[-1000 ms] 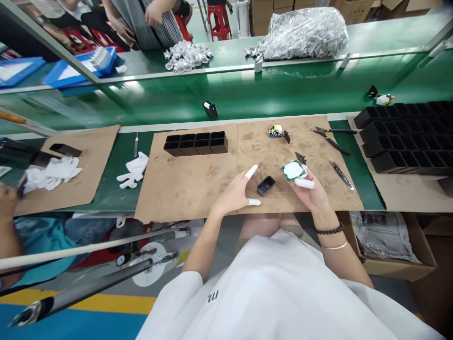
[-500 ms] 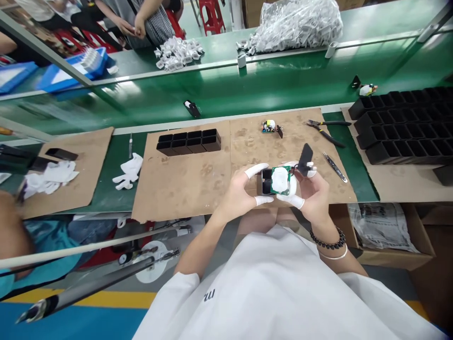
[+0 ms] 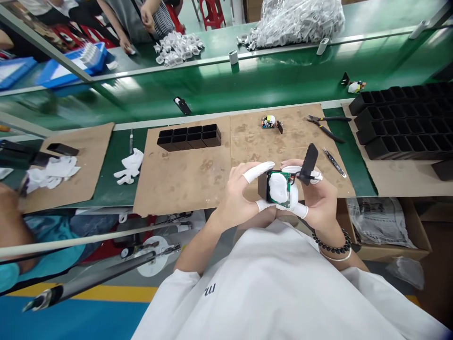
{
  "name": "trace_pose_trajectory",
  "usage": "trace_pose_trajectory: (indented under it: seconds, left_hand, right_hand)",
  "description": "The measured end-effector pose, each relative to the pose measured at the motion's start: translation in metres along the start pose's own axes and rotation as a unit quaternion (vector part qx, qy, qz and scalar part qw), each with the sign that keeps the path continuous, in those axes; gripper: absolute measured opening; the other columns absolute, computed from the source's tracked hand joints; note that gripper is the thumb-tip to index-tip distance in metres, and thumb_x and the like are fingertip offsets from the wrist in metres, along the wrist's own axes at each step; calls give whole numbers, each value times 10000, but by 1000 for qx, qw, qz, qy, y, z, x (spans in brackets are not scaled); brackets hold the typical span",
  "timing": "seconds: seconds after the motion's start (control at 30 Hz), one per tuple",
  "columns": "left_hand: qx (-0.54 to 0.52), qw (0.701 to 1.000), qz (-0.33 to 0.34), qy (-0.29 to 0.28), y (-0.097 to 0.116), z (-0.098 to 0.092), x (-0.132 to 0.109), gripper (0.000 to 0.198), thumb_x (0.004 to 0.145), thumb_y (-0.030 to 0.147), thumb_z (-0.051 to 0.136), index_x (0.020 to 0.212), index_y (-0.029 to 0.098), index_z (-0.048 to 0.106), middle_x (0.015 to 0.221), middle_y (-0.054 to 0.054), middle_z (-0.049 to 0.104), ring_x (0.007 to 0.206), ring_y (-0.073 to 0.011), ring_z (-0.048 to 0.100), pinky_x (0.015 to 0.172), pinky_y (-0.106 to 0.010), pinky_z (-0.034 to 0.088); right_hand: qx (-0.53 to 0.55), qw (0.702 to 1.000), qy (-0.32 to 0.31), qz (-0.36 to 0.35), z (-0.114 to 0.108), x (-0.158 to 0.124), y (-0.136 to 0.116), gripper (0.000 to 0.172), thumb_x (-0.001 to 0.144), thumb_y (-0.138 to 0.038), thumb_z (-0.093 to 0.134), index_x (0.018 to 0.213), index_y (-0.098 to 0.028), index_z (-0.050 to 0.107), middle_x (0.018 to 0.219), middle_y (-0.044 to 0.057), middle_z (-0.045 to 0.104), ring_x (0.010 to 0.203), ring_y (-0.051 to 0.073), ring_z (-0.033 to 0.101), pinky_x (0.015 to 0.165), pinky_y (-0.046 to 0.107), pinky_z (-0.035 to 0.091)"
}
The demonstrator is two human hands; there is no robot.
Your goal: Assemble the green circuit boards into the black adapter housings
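My left hand (image 3: 239,191), with white finger cots on thumb and finger, grips a black case (image 3: 262,185) from its left side. At the case's right opening, my right hand (image 3: 316,196) holds a green circuit board (image 3: 279,188) with a white block on it. The board sits partly inside the case. A black end plate (image 3: 309,159) hangs on wires from the board beside my right fingers. Behind my hands lies another small board assembly (image 3: 271,122) on the cardboard (image 3: 215,174).
Pliers (image 3: 327,127) and tweezers (image 3: 334,163) lie to the right, near rows of black cases (image 3: 399,120). Two rows of black cases (image 3: 189,138) stand left of centre. A white glove (image 3: 130,165) lies further left. A person's hand (image 3: 125,44) is across the bench.
The board has moved left, deeper into the black case, and now covers more of its opening. A person across the bench has parted their hands and lowered one to the surface.
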State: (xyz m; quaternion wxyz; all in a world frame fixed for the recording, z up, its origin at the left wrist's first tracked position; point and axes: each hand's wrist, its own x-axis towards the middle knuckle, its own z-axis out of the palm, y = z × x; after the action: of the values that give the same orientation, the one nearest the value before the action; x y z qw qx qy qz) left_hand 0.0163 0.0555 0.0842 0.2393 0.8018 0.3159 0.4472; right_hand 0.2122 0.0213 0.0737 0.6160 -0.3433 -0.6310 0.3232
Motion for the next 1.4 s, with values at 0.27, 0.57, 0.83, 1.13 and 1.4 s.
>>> trace_pose_trajectory:
  seconds: [0.27, 0.57, 0.83, 1.13, 1.4]
  left_hand:
    - [10, 1000, -7, -4, 1, -1, -3, 586, 788, 274, 841, 1331, 258, 620, 1272, -94, 734, 1168, -288, 691, 1003, -426, 527]
    - [14, 1000, -7, 10, 3, -1, -5, 553, 793, 248, 828, 1308, 259, 625, 1267, -85, 739, 1168, -273, 688, 1009, -400, 497]
    - [16, 1000, -8, 8, 0, 1, -7, 572, 778, 196, 786, 1320, 265, 616, 1290, -86, 731, 1174, -283, 685, 1026, -414, 495]
    - [29, 999, 5, 13, 2, 0, -7, 533, 793, 267, 803, 1297, 250, 630, 1258, -98, 744, 1130, -278, 699, 978, -398, 504]
    - [3, 1000, 2, 17, 1, 1, -7, 534, 784, 226, 800, 1291, 254, 634, 1256, -89, 745, 1132, -273, 695, 983, -398, 490]
  right_hand:
    - [-31, 999, 2, 16, 2, -2, -5, 487, 753, -220, 872, 1198, -353, 725, 1241, 46, 705, 1164, 309, 677, 1023, 506, 557]
    - [-48, 999, -12, 20, 3, -3, -9, 509, 754, -171, 859, 1207, -357, 719, 1255, 47, 677, 1165, 300, 668, 1011, 482, 572]
    - [-51, 998, -13, 22, 4, -2, -11, 473, 760, -203, 862, 1189, -338, 715, 1245, 45, 687, 1171, 293, 665, 1016, 465, 575]
    - [-74, 997, -16, 34, 5, -6, -11, 476, 774, -231, 852, 1207, -366, 708, 1259, 43, 670, 1149, 298, 665, 1004, 491, 575]
    - [-61, 998, -13, 15, 6, -6, -8, 523, 753, -226, 865, 1233, -362, 707, 1265, 43, 666, 1143, 291, 660, 994, 475, 567]
